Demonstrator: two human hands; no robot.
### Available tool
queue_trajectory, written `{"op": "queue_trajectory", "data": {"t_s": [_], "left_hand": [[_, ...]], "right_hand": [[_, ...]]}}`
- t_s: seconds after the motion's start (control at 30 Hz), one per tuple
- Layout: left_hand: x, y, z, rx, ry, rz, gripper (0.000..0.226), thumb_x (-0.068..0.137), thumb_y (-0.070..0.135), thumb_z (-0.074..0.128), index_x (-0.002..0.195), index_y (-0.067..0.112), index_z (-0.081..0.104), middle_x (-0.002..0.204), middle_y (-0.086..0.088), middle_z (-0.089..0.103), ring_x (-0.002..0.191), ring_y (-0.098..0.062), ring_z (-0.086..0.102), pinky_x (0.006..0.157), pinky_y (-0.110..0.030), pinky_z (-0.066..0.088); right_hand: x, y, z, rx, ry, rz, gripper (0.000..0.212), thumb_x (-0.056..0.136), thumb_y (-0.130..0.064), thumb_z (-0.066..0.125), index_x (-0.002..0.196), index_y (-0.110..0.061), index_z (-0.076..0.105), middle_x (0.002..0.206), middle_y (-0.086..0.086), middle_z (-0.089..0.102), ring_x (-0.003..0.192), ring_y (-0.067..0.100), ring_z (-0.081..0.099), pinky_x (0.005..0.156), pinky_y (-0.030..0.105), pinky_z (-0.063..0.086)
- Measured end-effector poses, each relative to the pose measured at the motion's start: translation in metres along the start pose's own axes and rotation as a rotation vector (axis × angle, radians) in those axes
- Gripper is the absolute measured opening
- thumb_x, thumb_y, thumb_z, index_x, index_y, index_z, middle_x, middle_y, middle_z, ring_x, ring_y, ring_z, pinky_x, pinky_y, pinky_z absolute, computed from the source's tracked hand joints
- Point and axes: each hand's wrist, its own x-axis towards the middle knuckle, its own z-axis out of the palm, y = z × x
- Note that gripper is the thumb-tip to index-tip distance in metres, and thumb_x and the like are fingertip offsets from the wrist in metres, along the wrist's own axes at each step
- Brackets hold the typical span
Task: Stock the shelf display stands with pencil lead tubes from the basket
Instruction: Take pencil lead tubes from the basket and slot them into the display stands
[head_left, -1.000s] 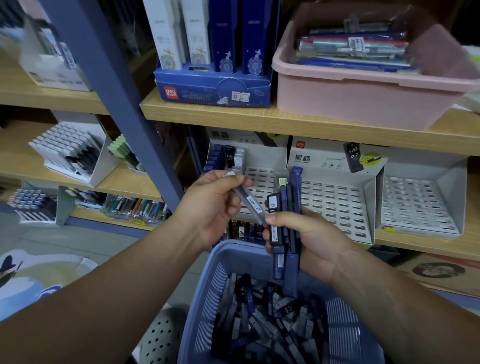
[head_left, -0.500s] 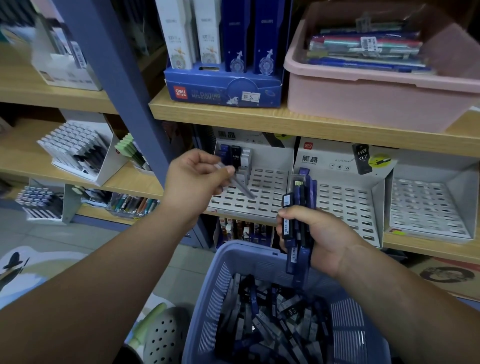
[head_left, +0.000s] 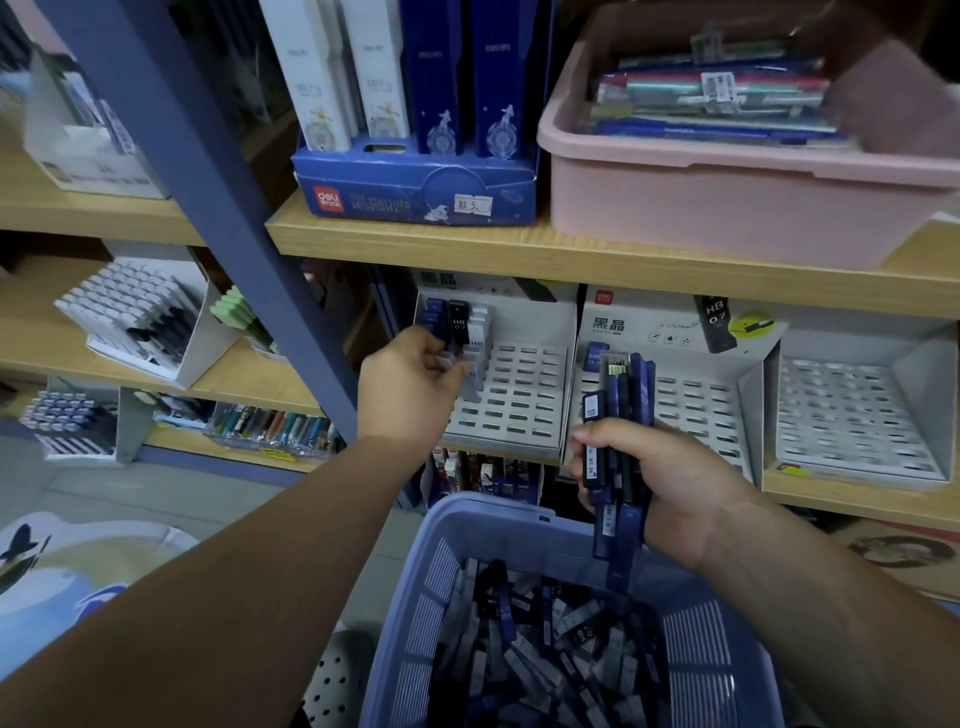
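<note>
Fingers (head_left: 434, 347) of your left hand (head_left: 410, 384) are curled in toward the thumb and pinch a pale pencil lead tube (head_left: 471, 387), holding it against the slotted face of the left display stand (head_left: 519, 410). It is just beside the standing tubes (head_left: 458, 325) in that stand's upper left corner, which are dark blue, black and white and upright in their slots. You cannot tell whether the pinched tube's end sits in a slot, because your thumb and the blur hide it. Your right hand (head_left: 670, 483) is wrapped tight round a bundle of tubes (head_left: 621, 415), mostly dark blue with a black one at its left edge. The bundle stands nearly upright, with its tops in front of the middle display stand (head_left: 696, 415) and its lower ends hanging over the basket (head_left: 498, 519). That lilac-blue basket sits below both your hands, and loose tubes (head_left: 545, 649) lie criss-cross over its bottom. The right display stand (head_left: 857, 415) shows rows of slots, and all three stands rest side by side on the lower shelf (head_left: 852, 493). On the upper shelf (head_left: 519, 254) a blue carton (head_left: 415, 195) holds tall white and blue boxes, and a pink tub (head_left: 727, 218) next to it holds packaged pens. A blue post (head_left: 208, 218) slants down just left of your left hand.
</note>
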Motion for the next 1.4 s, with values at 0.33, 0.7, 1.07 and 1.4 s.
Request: {"op": "queue_trajectory", "data": {"t_s": [0.33,0.7,1.07,1.4], "left_hand": [[-0.006,0.000,0.009,0.129,-0.027,0.141,0.020,0.084,0.021,0.078,0.092,0.006,0.067,0.070,-0.002,0.066,0.069,-0.019,0.066,0.067,-0.033,0.058],[-0.010,-0.013,0.008,0.225,-0.020,0.307,0.039,0.086,0.025,0.077,0.119,0.006,0.072,0.098,-0.015,0.075,0.084,-0.030,0.072,0.077,-0.042,0.060],[-0.054,0.060,-0.023,-0.457,-0.563,-0.386,0.022,0.088,0.038,0.073,0.086,0.016,0.075,0.076,-0.002,0.072,0.058,-0.015,0.060,0.050,-0.026,0.046],[-0.069,0.066,-0.022,-0.640,-0.703,-0.563,0.031,0.076,0.020,0.084,0.094,-0.003,0.073,0.072,-0.013,0.067,0.063,-0.020,0.058,0.049,-0.026,0.044]], "right_hand": [[-0.002,-0.002,-0.008,0.034,0.048,-0.009,0.013,0.078,-0.008,0.078,0.090,-0.006,0.076,0.083,0.010,0.073,0.074,0.021,0.068,0.070,0.036,0.053],[-0.003,-0.004,-0.008,0.039,0.011,-0.014,0.013,0.078,-0.010,0.078,0.090,-0.006,0.075,0.082,0.009,0.071,0.074,0.022,0.068,0.069,0.036,0.053],[-0.015,0.009,0.004,-0.097,-0.027,-0.052,0.021,0.078,-0.007,0.081,0.097,-0.011,0.073,0.083,0.006,0.076,0.074,0.020,0.071,0.063,0.033,0.054],[-0.022,0.018,0.015,-0.167,-0.104,-0.103,0.031,0.079,-0.012,0.082,0.109,-0.013,0.074,0.099,0.011,0.077,0.090,0.022,0.072,0.066,0.031,0.054]]}}
